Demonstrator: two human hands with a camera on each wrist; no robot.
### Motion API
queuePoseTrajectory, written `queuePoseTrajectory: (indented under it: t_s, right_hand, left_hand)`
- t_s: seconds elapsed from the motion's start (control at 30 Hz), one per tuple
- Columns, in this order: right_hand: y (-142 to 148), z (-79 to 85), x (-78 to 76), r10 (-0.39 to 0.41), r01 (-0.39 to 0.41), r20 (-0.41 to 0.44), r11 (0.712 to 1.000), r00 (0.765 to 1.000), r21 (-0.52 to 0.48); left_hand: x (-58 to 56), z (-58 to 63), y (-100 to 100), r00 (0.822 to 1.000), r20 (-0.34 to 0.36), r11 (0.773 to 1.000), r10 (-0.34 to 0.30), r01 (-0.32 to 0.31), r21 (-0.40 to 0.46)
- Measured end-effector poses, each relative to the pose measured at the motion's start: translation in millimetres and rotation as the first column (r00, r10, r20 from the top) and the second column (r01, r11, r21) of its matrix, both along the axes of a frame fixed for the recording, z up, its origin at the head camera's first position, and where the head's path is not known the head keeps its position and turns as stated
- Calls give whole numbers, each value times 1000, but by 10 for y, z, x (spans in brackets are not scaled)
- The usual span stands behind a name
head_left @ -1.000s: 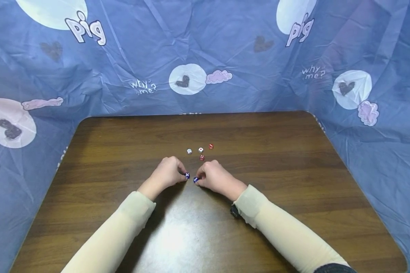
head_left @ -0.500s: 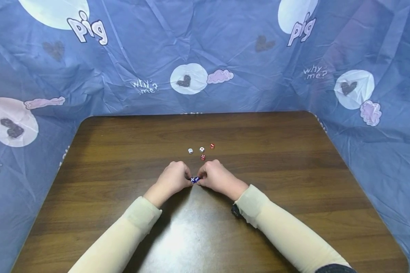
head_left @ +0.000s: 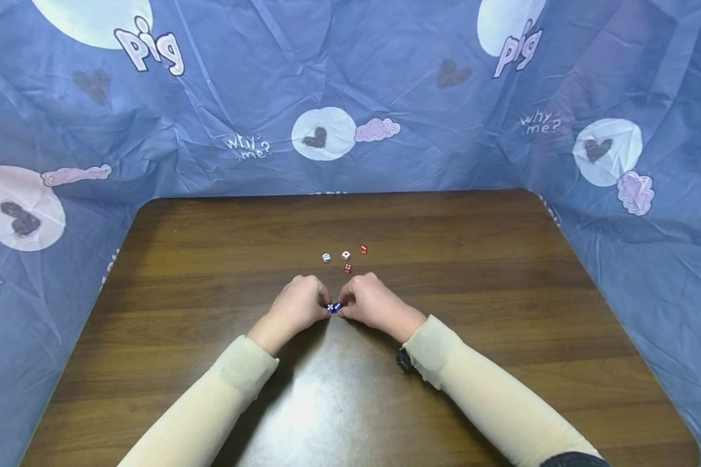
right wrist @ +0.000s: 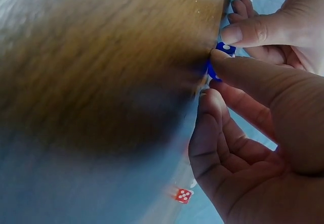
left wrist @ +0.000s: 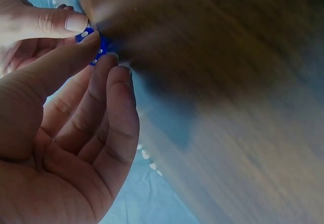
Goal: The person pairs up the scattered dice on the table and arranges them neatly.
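In the head view two small blue dice with white pips stand side by side at the middle of the table, their near faces right against each other. My left hand [head_left: 298, 301] pinches the left blue die [head_left: 330, 308] between thumb and fingertips. From the other side, my right hand [head_left: 374, 305] pinches the right blue die [head_left: 337, 307]. The left wrist view shows the thumbs meeting close over the blue dice [left wrist: 86, 32], partly covering them. Fingertips hide much of the blue dice [right wrist: 226, 47] in the right wrist view too.
Beyond the hands lie two white dice, one left [head_left: 326, 258] and one right [head_left: 346, 255]. A red die [head_left: 347, 268] sits just in front of them, another red die [head_left: 363, 249] farther back. The wooden table [head_left: 502, 272] meets a blue printed cloth [head_left: 432, 84] behind.
My left hand has moved right and slightly nearer with its blue die, closing the gap to the other blue die. Over the last half second both hands have stayed nearly still.
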State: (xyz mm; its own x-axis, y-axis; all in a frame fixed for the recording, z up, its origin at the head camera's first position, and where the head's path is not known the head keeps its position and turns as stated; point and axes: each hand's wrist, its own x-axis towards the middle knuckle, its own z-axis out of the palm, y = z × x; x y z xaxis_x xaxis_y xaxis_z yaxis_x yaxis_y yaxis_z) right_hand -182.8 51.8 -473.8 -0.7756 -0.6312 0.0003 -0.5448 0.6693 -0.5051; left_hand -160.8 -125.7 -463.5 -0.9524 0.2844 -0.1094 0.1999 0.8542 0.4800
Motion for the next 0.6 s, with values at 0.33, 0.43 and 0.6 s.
queuePoseTrajectory:
  t_s: [0.33, 0.43, 0.6]
  right_hand:
    - [9, -14, -14, 9, -9, 12, 1000, 1000, -16]
    - [13, -18, -20, 10, -9, 19, 1000, 1000, -21]
    - [17, -27, -24, 11, -10, 31, 1000, 999, -11]
  left_hand:
    - [12, 8, 2, 1000, 1, 1000, 7, -6, -3]
    - [8, 10, 2, 1000, -4, 1000, 5, -5, 2]
    - [12, 4, 2, 1000, -3, 1000, 8, -8, 8]
